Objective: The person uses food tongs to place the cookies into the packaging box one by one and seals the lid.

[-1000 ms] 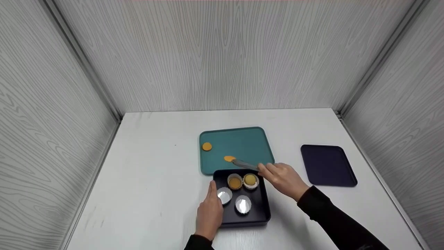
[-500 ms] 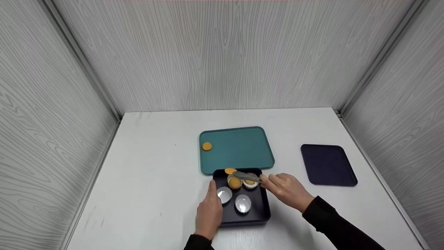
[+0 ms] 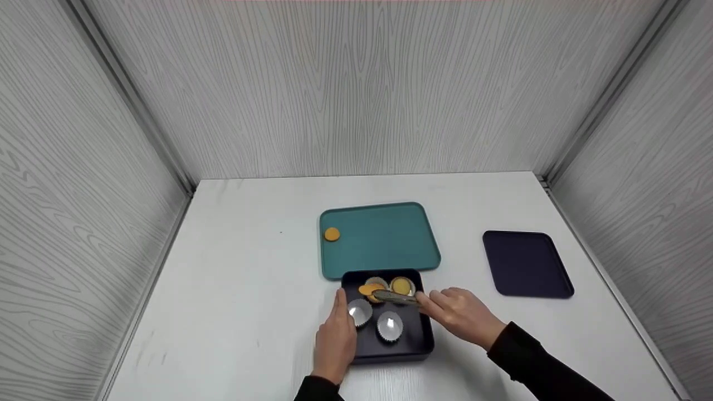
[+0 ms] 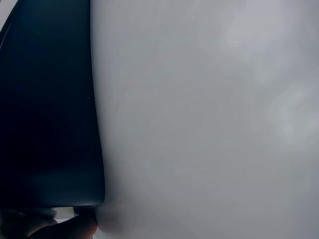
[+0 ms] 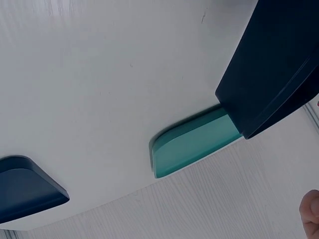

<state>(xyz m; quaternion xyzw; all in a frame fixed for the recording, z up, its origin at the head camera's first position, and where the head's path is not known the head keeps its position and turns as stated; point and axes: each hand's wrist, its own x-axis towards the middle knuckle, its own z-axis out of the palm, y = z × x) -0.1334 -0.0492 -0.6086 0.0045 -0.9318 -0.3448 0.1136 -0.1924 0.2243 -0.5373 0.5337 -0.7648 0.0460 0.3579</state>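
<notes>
My right hand (image 3: pixel 459 314) grips grey tongs (image 3: pixel 396 297), which hold a flat round orange biscuit-like disc (image 3: pixel 367 289) at their tip. This disc is low over the dark square box (image 3: pixel 415 340), overlapping the back left fluted baking cup (image 3: pixel 376 281). An orange disc in that cup is partly hidden. The back right cup (image 3: pixel 411 290) holds a yellow disc (image 3: pixel 400 285). Two front cups, a left one (image 3: pixel 360 312) and a right one (image 3: pixel 389 327), show shiny bare insides. My left hand (image 3: pixel 336 345) presses along the box's left wall with straight fingers.
A teal tray (image 3: pixel 384 234) lies just behind the box, with one orange disc (image 3: pixel 332 234) at its left side. Farther right is a flat dark tray (image 3: pixel 528 264). Grey wood-grain panels (image 3: pixel 356 89) enclose the white table (image 3: pixel 239 278) at the back and sides.
The tongs and their orange disc have come from the teal tray toward me, over the box's back left cup. My right hand moved with them; my left hand stays at the box.
</notes>
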